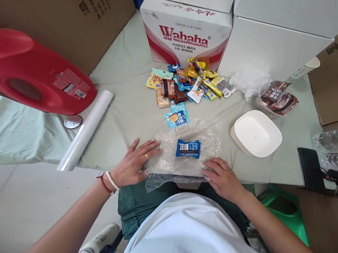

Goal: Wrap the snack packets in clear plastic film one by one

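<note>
A sheet of clear plastic film [167, 159] lies spread at the table's front edge, part of it hanging over. On its middle rests a small blue snack packet [188, 149] with a barcode label. My left hand [137, 160] lies flat on the film's left side, fingers stretched out. At the right side of the film, my right hand [221, 176] rests with its fingers extended on the film's edge. Neither hand touches the blue packet. Just beyond the film are a light-blue snack packet [177, 117] and a heap of mixed snack packets [188, 81].
A white bowl [256, 132] and a clear tub with brown cocoa packets [278, 100] stand to the right, near crumpled plastic [251, 80]. On the left are a roll of film [86, 131] and a red jug [38, 70]. A Wahaha carton [184, 36] stands behind.
</note>
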The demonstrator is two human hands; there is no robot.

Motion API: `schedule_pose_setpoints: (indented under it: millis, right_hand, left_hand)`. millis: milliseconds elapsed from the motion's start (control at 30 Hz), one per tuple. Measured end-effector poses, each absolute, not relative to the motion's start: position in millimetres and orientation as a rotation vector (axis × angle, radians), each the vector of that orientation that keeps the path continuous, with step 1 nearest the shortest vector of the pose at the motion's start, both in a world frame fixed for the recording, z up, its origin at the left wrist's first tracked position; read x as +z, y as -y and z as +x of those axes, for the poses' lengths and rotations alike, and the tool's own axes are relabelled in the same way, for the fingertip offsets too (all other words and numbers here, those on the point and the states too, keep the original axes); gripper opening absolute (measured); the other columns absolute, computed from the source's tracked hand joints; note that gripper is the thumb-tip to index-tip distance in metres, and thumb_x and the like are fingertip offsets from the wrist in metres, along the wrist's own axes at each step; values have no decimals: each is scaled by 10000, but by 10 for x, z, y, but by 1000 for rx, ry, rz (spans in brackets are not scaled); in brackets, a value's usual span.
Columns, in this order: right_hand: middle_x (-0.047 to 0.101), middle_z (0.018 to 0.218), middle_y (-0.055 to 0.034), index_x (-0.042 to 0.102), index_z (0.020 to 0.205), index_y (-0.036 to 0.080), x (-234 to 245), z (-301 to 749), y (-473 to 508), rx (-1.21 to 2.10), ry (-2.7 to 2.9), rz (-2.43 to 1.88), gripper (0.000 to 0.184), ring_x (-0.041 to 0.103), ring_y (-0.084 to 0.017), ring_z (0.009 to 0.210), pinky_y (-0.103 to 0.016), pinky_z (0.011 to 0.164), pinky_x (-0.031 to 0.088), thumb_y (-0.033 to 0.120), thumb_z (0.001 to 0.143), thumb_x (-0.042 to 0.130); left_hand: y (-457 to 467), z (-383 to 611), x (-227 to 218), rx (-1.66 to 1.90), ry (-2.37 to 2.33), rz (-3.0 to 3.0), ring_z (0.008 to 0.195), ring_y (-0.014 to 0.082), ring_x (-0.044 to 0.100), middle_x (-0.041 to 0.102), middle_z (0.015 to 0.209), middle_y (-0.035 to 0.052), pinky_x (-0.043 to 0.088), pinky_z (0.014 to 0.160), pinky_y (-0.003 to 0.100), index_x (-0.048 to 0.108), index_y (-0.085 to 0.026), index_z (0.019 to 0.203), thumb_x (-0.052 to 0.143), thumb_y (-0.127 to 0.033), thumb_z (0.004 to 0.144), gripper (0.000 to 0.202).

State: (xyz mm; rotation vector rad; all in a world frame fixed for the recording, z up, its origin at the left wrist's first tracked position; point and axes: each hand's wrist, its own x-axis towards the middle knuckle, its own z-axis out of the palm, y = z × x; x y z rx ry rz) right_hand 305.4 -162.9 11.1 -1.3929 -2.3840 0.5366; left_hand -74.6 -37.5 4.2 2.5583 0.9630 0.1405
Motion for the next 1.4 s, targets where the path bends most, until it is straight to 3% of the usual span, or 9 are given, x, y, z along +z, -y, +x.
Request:
schedule_pose_setpoints:
  millis: [167,300,467,700,867,967,1167,1267,1400]
  right_hand:
    - [683,1264,-140,733,1101,220,493,3097,1225,870,2118,-1323,287,647,-233,1153,-434,1006,548,356,1060,484]
    - [715,936,-71,705,970,195,714,3128,855,1051,1971,-1421,379,669,-186,860,-321,808,542,482,1051,472]
    - [619,633,3,600,794,208,676,3153,517,1309,1768,-1839,483,589,-158,603,-252,575,427,585,1024,406]
    - [718,1108,-115,721,1107,213,825,3126,138,593,2358,-2292,261,662,-248,936,-304,711,436,377,1004,547]
    - [630,1367,-167,562,1472,165,834,2811,-194,469,2484,-1999,525,542,-325,1255,-385,1019,435,351,986,625]
    - [654,1347,-176,471,1543,124,717,2595,-388,561,2526,-1913,725,548,-320,1225,-372,1022,422,399,923,726]
    - [760,972,-67,766,1109,187,643,2431,-599,762,2498,-1943,244,629,-209,902,-271,756,385,313,962,617]
    - [731,867,-43,780,968,179,670,2421,-605,762,2472,-1898,264,573,-164,760,-275,675,324,316,980,554]
    - [567,655,0,718,773,163,649,2424,-573,761,2395,-1899,375,409,-139,638,-297,616,232,380,1002,516]
  left_hand:
    - [434,-589,42,231,-1182,2549,1555,383,358,607,1518,118,20,1280,666,655,-314,1381,666,-590,844,604]
    - [402,-356,27,470,-1337,2462,1506,344,438,746,1281,74,69,1268,666,768,-298,1044,546,-510,968,316]
    - [258,-135,-22,609,-1546,2189,1391,309,558,767,1091,69,212,1245,634,727,-254,840,496,-416,997,323]
    - [143,-175,-117,769,-1570,1953,1298,273,619,755,1058,61,345,1220,568,700,-256,865,528,-367,940,218]
    - [82,-150,-147,897,-1687,1824,1203,270,637,712,979,74,505,1090,466,656,-249,802,536,-396,935,232]
    - [58,-94,-136,910,-1814,1789,1159,295,621,672,1074,97,501,1078,506,657,-233,896,572,-308,864,118]
    - [243,-71,58,1126,-1944,1857,1370,328,467,540,1303,170,394,1174,541,576,-178,1207,548,-138,751,458]
    - [482,-39,170,1275,-1978,2051,1276,328,538,596,1245,167,402,1114,542,629,-185,1175,547,-136,786,400]
    - [686,144,217,1118,-1439,2569,1069,262,636,752,1108,71,407,971,459,729,-276,1162,555,-168,873,354]
